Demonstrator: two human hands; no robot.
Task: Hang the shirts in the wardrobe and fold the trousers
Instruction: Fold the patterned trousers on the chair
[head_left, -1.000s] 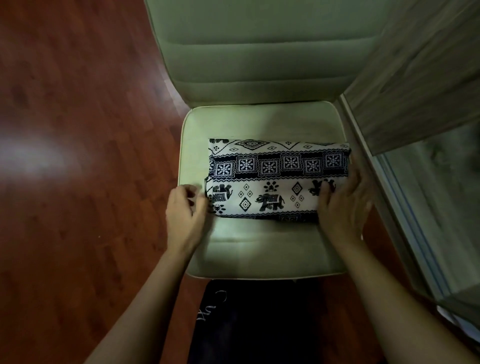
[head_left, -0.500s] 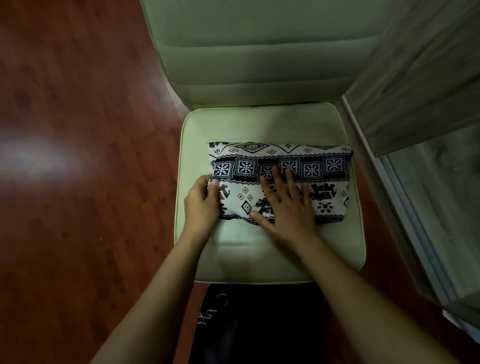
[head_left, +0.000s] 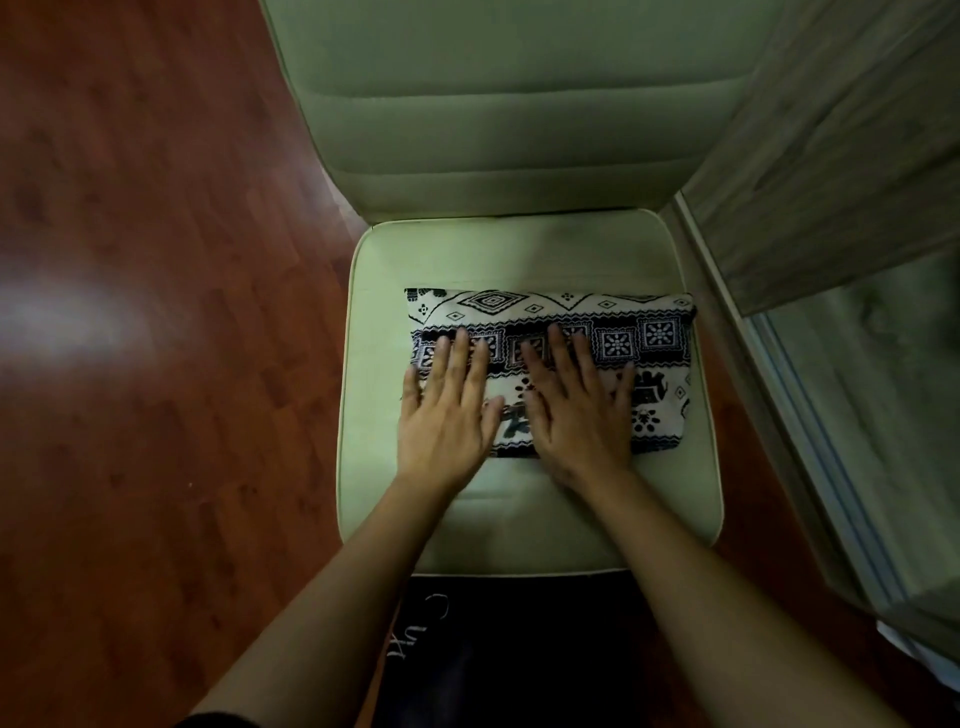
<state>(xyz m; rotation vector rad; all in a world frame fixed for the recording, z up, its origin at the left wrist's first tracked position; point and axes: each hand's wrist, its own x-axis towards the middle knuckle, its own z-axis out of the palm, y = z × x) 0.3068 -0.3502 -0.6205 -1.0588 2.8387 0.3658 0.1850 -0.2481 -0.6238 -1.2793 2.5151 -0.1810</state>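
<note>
folded patterned trousers (head_left: 644, 332) lie across the middle of the chair seat (head_left: 519, 249), right end near the seat's right edge. left hand (head_left: 447, 415) and right hand (head_left: 576, 410) both flat on the cloth, fingers straight and spread, gripping nothing. step judged: smoothing the fold. press evenly, sweep outward toward both ends, keep edges aligned.

- Folded trousers (head_left: 644, 338): cream ground printed in black; diamonds and zigzags along the far edge, a dark band of flower squares across the middle, elephant figures nearer the front.
- Chair seat (head_left: 519, 249): pale green, plain; the backrest is stitched in horizontal bands.
- Floor (head_left: 156, 364): reddish-brown wood planks, one pale glare patch noted.
- Wardrobe panel (head_left: 831, 156): grey-brown wood grain.
</note>
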